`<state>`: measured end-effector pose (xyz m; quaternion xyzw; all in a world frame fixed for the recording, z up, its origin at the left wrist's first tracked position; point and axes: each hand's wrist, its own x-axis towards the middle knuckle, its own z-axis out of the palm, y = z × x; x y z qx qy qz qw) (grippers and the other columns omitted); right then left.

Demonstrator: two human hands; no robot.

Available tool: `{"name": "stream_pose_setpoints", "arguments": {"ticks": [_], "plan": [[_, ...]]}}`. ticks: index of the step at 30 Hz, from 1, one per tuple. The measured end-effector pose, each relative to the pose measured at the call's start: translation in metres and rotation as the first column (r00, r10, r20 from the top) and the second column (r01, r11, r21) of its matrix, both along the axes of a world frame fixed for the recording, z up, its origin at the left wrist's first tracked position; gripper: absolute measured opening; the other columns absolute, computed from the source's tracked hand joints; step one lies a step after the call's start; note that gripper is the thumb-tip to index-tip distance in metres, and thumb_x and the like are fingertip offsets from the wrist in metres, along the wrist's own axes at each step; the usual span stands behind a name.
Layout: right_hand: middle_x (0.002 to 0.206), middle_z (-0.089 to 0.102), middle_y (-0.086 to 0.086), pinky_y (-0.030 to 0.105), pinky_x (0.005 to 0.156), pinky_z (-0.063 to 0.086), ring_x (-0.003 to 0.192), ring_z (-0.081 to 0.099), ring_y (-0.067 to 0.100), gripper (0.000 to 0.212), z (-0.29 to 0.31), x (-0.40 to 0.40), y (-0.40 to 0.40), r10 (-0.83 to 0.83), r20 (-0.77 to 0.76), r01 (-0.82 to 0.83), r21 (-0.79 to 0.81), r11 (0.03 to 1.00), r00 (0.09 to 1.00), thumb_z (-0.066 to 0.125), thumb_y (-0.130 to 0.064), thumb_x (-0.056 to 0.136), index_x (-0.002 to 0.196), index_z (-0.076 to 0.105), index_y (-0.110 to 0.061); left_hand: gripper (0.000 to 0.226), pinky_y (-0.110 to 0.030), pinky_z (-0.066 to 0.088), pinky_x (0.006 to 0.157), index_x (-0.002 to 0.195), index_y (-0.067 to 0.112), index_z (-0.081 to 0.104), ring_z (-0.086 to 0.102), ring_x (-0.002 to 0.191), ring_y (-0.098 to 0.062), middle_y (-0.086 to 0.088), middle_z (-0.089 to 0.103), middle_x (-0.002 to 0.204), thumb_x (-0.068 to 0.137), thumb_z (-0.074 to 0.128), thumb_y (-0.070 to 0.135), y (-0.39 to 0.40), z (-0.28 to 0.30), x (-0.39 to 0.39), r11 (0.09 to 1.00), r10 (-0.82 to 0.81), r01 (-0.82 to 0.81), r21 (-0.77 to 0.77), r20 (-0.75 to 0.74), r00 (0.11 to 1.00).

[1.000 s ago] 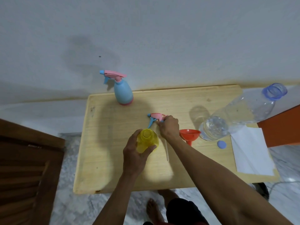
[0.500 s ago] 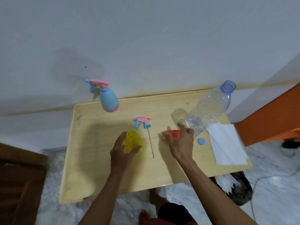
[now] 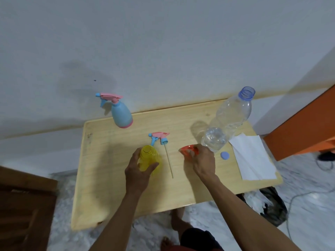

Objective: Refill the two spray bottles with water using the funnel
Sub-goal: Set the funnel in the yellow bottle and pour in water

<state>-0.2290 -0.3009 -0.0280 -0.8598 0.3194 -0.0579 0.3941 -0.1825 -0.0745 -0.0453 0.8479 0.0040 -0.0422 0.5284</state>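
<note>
At the table's (image 3: 94,178) far left corner stands the blue sprayer (image 3: 121,113), head screwed on, upright and untouched; we judge it light thin plastic, best taken round its belly and steadied there while the head is unscrewed. Nearer the middle, our left hand (image 3: 137,173) grips the yellow bottle (image 3: 149,161) round its body, fingers on one side and thumb on the other, its neck open and pointing up. It looks empty, so we expect it to be light and easy to tip; a firm hold low on the body should keep it steady under the funnel. Just beyond it lies the spray head (image 3: 159,137), its thin dip tube running back toward the near edge; that tube looks bendy and should be lifted by the head, not the stem. To the right our right hand (image 3: 202,160) curls its fingers over the funnel (image 3: 189,150), pinching its rim; it is stiff, small plastic, light, and the rim seems the natural place to hold it. Touching or just beside that hand stands the water bottle (image 3: 228,124), uncapped, water low in it; soft walls will likely buckle, so we would grasp it mid-body. Its cap (image 3: 225,156) lies near the right edge, beside the paper (image 3: 253,160).
</note>
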Motion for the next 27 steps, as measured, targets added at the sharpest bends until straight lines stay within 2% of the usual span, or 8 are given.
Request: {"name": "stream_pose_setpoints", "arguments": {"ticks": [4, 8, 13, 16, 20, 24, 27], "plan": [[0.088, 0.071, 0.001, 0.034, 0.072, 0.05, 0.082, 0.065, 0.021, 0.024, 0.017, -0.002, -0.001, 0.019, 0.121, -0.019, -0.003, 1.0, 0.992, 0.07, -0.036, 0.093, 0.099, 0.073, -0.013, 0.076, -0.043, 0.055, 0.096, 0.134, 0.035, 0.053, 0.06, 0.111, -0.008, 0.012, 0.063, 0.123, 0.068, 0.09, 0.035, 0.0, 0.003, -0.002, 1.0, -0.003, 0.003, 0.003, -0.002, 1.0], [0.09, 0.072, -0.006, 0.019, 0.072, 0.051, 0.084, 0.066, 0.003, 0.029, 0.07, 0.006, 0.015, 0.023, 0.312, -0.063, 0.12, 0.991, 0.95, 0.076, -0.04, 0.087, 0.106, 0.075, -0.018, 0.074, -0.042, 0.054, 0.096, 0.134, 0.031, 0.053, 0.06, 0.111, -0.011, 0.011, 0.063, 0.123, 0.069, 0.089, 0.036, -0.002, 0.008, -0.004, 1.0, 0.0, -0.001, 0.024, 0.03, 1.0], [0.09, 0.074, -0.006, 0.015, 0.069, 0.053, 0.085, 0.066, -0.001, 0.02, 0.118, 0.012, 0.05, 0.097, 0.461, -0.25, 0.284, 0.926, 0.882, 0.08, -0.032, 0.084, 0.103, 0.075, -0.024, 0.077, -0.043, 0.053, 0.095, 0.137, 0.023, 0.053, 0.062, 0.114, -0.022, -0.001, 0.065, 0.128, 0.07, 0.087, 0.042, -0.002, 0.009, -0.005, 0.998, 0.005, -0.008, 0.061, 0.048, 0.999], [0.093, 0.074, -0.002, 0.024, 0.072, 0.057, 0.085, 0.067, 0.005, 0.023, 0.117, 0.015, 0.062, 0.154, 0.472, -0.314, 0.282, 0.907, 0.868, 0.081, -0.034, 0.083, 0.104, 0.076, -0.025, 0.079, -0.041, 0.054, 0.094, 0.138, 0.024, 0.051, 0.062, 0.113, -0.022, 0.0, 0.065, 0.128, 0.071, 0.085, 0.047, -0.002, 0.009, -0.005, 0.998, -0.008, 0.005, 0.07, 0.035, 0.999], [0.095, 0.074, -0.006, 0.029, 0.073, 0.057, 0.089, 0.067, 0.01, 0.028, 0.102, 0.016, 0.065, 0.22, 0.472, -0.352, 0.211, 0.912, 0.854, 0.081, -0.037, 0.083, 0.105, 0.076, -0.022, 0.081, -0.043, 0.053, 0.095, 0.138, 0.028, 0.049, 0.062, 0.115, -0.021, 0.001, 0.065, 0.129, 0.069, 0.085, 0.051, 0.0, 0.008, -0.003, 0.997, -0.013, 0.013, 0.07, 0.002, 1.0], [0.099, 0.074, -0.007, 0.026, 0.068, 0.053, 0.082, 0.067, 0.01, 0.028, 0.091, 0.016, 0.064, 0.246, 0.471, -0.375, 0.204, 0.904, 0.847, 0.082, -0.037, 0.081, 0.103, 0.076, -0.021, 0.077, -0.04, 0.053, 0.093, 0.138, 0.028, 0.05, 0.063, 0.111, -0.021, 0.002, 0.066, 0.124, 0.071, 0.086, 0.043, 0.0, 0.01, -0.003, 0.997, -0.028, 0.028, 0.067, 0.002, 1.0], [0.106, 0.073, -0.011, 0.024, 0.069, 0.052, 0.088, 0.066, 0.009, 0.027, 0.085, 0.015, 0.064, 0.276, 0.459, -0.404, 0.207, 0.891, 0.844, 0.083, -0.032, 0.081, 0.103, 0.076, -0.019, 0.076, -0.032, 0.052, 0.089, 0.139, 0.025, 0.051, 0.062, 0.106, -0.016, 0.002, 0.067, 0.121, 0.073, 0.086, 0.04, 0.0, 0.012, -0.004, 0.998, -0.031, 0.03, 0.052, 0.008, 1.0]]}}
